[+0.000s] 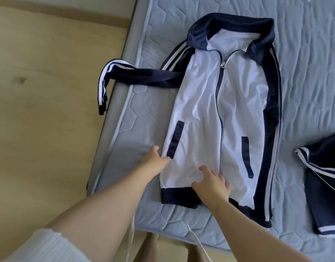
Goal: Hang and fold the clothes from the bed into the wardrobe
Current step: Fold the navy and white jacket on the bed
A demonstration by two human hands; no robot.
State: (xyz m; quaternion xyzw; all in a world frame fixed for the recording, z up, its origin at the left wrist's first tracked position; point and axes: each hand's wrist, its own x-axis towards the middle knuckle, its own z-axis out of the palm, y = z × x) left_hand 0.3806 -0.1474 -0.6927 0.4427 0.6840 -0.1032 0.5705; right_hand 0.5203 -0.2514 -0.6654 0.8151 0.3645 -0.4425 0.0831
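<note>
jacket (200,110) lying limp, likely light, slippery; left hand (155,159) touching its side edge, right hand (213,183) pressing flat beside it, both unclenched; pinching shoulders seeming safest.

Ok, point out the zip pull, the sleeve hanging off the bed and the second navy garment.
zip pull (222,64), head view, on the metal tab below the collar.
hanging sleeve (104,86), head view, on the striped part over the floor.
second navy garment (321,205), head view, on its dark cloth at right.
</note>
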